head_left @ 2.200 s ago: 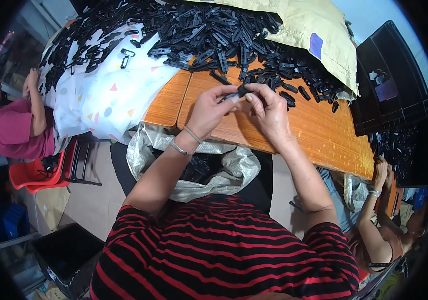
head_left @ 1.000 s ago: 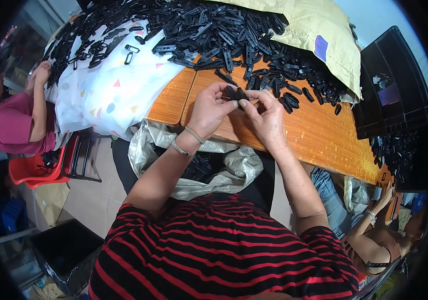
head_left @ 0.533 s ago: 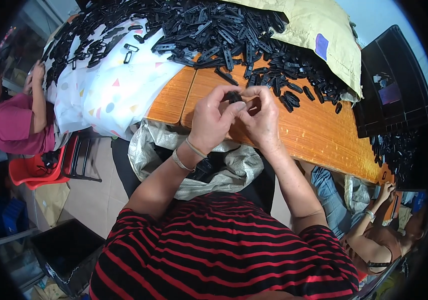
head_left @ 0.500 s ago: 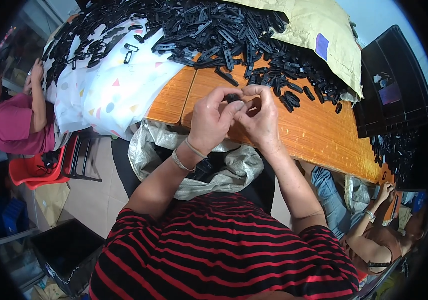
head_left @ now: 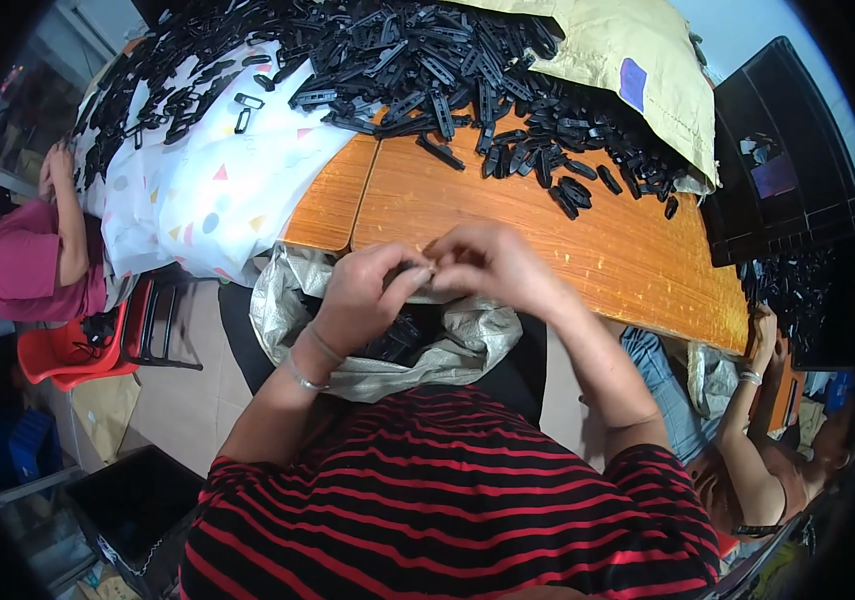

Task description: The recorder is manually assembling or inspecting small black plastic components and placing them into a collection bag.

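Observation:
Above my lap, at the table's near edge, my two hands meet at the fingertips. My left hand [head_left: 360, 288] is closed, with a small dark plastic piece [head_left: 407, 267] pinched between thumb and forefinger. Against it, the fingers of my right hand [head_left: 498, 262] come together in a pinch; what they grip is blurred and mostly hidden. Below both hands a silvery woven sack [head_left: 483, 335] lies open across my lap, with black parts [head_left: 398, 342] inside. On the wooden table [head_left: 448, 205] beyond, a big heap of slim black plastic parts [head_left: 438, 70] is spread.
A white patterned sheet [head_left: 208, 190] covers the table's left part, with scattered black parts on it. A yellowish paper bag [head_left: 638, 50] and a black crate [head_left: 783, 160] stand at the right. Co-workers sit at left [head_left: 33, 250] and right [head_left: 748, 450]. A black bin [head_left: 138, 500] stands lower left.
Both hands have moved down and slightly left, from over the table to above the sack opening. The small dark piece has moved with them, and my right hand has turned palm-down.

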The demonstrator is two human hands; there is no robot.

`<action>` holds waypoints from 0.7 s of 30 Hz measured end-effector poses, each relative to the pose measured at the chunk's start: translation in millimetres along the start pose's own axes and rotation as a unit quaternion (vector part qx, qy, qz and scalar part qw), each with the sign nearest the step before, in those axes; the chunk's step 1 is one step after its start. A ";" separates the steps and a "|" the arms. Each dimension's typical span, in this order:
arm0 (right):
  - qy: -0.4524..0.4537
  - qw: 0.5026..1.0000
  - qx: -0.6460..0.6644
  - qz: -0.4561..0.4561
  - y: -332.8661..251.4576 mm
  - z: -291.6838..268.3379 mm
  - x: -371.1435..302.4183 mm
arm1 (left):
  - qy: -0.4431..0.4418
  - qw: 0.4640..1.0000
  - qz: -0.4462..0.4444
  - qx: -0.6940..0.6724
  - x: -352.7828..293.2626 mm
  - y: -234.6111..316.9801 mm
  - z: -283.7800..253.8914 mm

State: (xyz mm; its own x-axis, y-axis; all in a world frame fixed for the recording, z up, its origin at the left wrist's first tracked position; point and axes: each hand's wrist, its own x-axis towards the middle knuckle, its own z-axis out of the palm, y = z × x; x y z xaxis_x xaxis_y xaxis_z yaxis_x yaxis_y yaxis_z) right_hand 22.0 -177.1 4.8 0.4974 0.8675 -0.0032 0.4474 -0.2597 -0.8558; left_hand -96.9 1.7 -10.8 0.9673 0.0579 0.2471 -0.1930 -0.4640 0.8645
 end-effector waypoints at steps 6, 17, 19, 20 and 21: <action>0.189 0.913 -0.358 -0.043 35.6 -58.5 36.9 | 0.040 0.991 0.054 0.114 44.5 -8.0 -7.0; 0.030 0.872 -0.486 -0.052 36.2 -78.6 59.3 | 0.019 0.924 0.158 0.347 133.8 -60.3 7.9; 0.038 0.887 -0.460 -0.021 37.8 -81.5 58.1 | 0.009 0.896 0.177 0.407 137.0 -54.9 4.3; 0.055 0.900 -0.431 -0.035 39.6 -81.4 58.8 | 0.004 0.887 0.184 0.423 139.7 -52.7 2.7; 0.056 0.900 -0.432 -0.036 40.2 -81.6 58.4 | 0.004 0.887 0.184 0.424 141.8 -50.6 1.1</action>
State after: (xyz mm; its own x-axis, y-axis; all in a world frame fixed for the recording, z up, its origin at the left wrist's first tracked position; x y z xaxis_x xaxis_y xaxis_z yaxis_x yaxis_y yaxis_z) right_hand 129.6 -171.5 12.4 0.4936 0.8601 0.1290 0.8682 -0.4787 -0.1304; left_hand 50.2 32.5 -20.0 0.8625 -0.2301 0.4508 -0.2988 -0.9504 0.0865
